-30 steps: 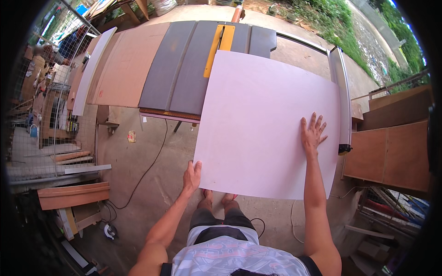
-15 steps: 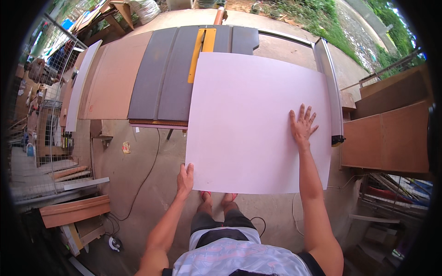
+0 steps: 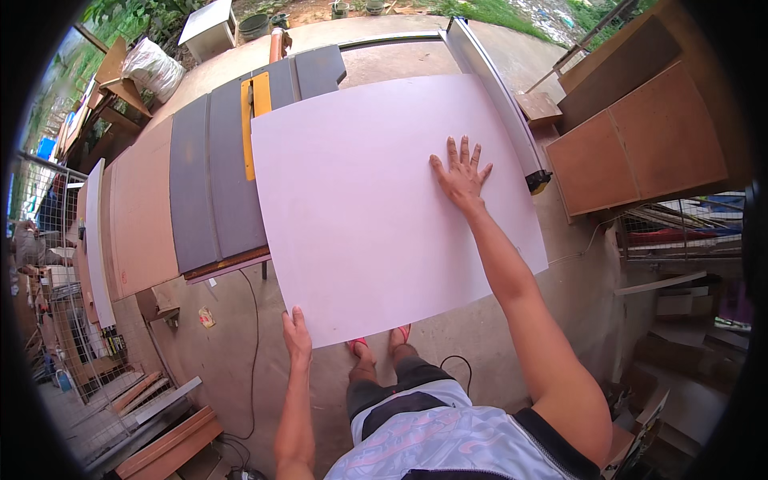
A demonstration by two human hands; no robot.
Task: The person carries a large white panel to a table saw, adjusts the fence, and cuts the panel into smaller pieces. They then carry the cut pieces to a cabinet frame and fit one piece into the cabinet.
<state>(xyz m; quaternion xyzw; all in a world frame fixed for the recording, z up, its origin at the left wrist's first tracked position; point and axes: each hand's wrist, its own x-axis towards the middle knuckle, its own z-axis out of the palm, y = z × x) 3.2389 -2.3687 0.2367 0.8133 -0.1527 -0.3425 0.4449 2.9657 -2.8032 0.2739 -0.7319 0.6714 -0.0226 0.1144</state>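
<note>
A large white panel (image 3: 384, 208) lies flat on a table saw with a dark grey top (image 3: 228, 176), overhanging its near edge. The panel's far left corner sits beside the yellow insert (image 3: 250, 144), and its right side runs along the metal fence (image 3: 496, 100). My left hand (image 3: 297, 336) holds the panel's left edge by the near corner. Its thumb side shows, while the other fingers are largely hidden. Flat on the panel's right half rests my right hand (image 3: 462, 178), fingers spread.
A brown board surface (image 3: 140, 208) extends the saw table leftward. Brown wooden panels (image 3: 636, 148) stand at the right. On the concrete floor, a black cable (image 3: 256, 352) runs at the left. A wire mesh fence (image 3: 60, 200) holds scrap wood behind it.
The view has turned, so the scene appears rotated and shifted left. Both hands keep their places on the panel, and the panel shows no clear movement against the saw.
</note>
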